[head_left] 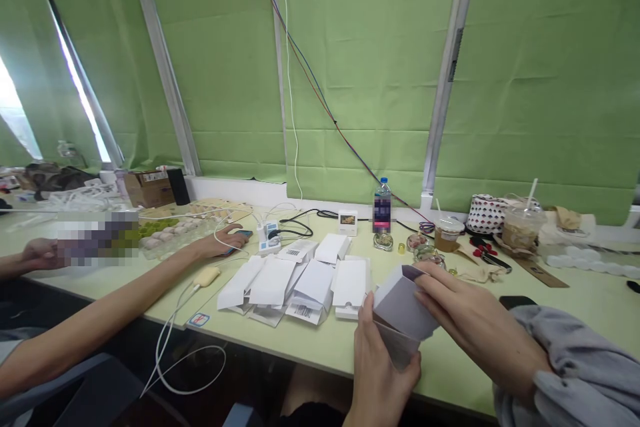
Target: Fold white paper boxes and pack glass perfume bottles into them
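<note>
A small white cardboard box (pixel 404 307) is held up over the table's front edge, tilted. My left hand (pixel 379 360) grips its lower part, fingers on the left side and thumb at the lower right. At the upper right end, my right hand (pixel 463 317) has its fingers closed on the box near a dark opening or flap. Just left of my hands lie several white boxes (pixel 273 281) in a loose heap, some with barcodes. One white box (pixel 351 282) lies nearest to my left hand.
A co-worker's arm (pixel 145 287) reaches across the left, hand on a phone (pixel 243 235). Behind the boxes stand a power strip (pixel 269 240), a small white-framed display (pixel 348 222) and a bottle (pixel 383 207). Drink cups (pixel 447 233) are at right. A white cable (pixel 165 367) hangs off the edge.
</note>
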`<state>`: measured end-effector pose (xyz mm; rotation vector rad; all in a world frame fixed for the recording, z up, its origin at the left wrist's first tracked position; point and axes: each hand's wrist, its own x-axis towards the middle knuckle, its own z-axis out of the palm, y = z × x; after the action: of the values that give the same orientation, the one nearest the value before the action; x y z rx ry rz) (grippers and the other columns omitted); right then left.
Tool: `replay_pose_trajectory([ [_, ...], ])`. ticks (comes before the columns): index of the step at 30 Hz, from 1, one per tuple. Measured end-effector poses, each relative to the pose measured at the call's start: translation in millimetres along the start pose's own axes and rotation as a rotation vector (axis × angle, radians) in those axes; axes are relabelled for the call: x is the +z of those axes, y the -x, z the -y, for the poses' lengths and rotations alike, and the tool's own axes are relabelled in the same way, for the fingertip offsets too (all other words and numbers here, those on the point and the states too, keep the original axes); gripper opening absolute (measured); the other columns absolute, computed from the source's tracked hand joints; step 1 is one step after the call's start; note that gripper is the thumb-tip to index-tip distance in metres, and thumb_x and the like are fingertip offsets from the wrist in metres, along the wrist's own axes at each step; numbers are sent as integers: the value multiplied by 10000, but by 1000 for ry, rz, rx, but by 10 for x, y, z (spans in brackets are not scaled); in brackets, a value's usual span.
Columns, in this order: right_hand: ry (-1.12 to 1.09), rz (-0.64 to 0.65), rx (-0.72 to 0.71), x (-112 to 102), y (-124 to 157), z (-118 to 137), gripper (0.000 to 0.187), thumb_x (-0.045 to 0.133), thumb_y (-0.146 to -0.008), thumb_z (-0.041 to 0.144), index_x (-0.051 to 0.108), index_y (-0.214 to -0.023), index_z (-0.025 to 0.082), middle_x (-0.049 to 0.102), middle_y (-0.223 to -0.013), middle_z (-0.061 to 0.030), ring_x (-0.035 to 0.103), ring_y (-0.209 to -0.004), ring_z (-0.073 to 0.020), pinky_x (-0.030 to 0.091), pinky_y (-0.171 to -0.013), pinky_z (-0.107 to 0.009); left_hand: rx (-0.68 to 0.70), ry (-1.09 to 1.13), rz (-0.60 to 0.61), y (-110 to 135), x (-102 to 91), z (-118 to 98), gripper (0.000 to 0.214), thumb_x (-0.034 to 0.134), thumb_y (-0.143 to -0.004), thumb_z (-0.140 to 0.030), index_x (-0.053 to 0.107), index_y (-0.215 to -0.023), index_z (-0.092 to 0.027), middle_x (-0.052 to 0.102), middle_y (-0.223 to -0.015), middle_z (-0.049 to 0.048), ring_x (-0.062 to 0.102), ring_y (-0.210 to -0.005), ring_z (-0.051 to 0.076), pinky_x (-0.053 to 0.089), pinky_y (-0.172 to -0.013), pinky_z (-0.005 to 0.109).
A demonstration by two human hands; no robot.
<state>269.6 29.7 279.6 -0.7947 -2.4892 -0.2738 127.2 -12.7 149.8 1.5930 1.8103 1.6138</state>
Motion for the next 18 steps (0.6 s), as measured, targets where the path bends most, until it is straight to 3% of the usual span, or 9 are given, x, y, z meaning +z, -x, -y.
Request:
replay_pose_trajectory([
  [9, -6, -41, -14, 5, -61, -6, 254, 317, -990, 283, 559, -1020, 210, 582, -1205, -92, 670, -827, -174, 565, -679, -306, 30, -30, -40, 41, 38, 57, 808, 574, -652, -189, 204, -1369, -153, 438, -1364, 172, 488, -1214, 294, 419, -1001, 440],
  [18, 113, 109, -9, 65, -150, 7, 170, 379, -976, 256, 524, -906, 204, 594, -1032, -64, 643, -850, -212, 557, -624, -342, -30, -17, 25, 24, 11, 7, 931, 604, -630, -198, 133, -1429, -116, 421, -1400, 187, 456, -1254, 304, 399, -1029, 425],
])
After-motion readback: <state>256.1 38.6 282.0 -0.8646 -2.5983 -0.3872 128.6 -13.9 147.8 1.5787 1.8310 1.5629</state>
